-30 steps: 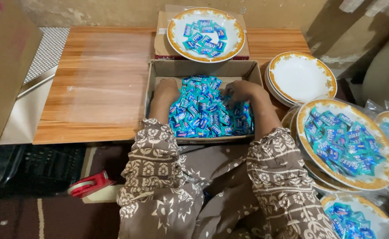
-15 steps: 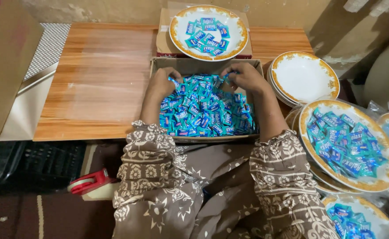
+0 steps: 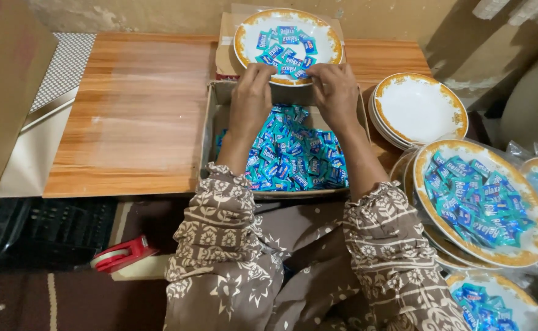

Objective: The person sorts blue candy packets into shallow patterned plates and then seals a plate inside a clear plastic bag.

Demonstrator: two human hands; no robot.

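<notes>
Above the cardboard box of blue wrapped candies, I see my left hand and right hand pinching the near rim of the candy-filled plate, fingers curled, empty plates right.

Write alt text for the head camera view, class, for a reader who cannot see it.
Both hands, left hand and right hand, rest at the near rim of a gold-edged plate holding blue wrapped candies, above an open cardboard box full of the same candies. To the right sit empty plates and wrapped, filled plates; a red tape dispenser lies lower left.
</notes>
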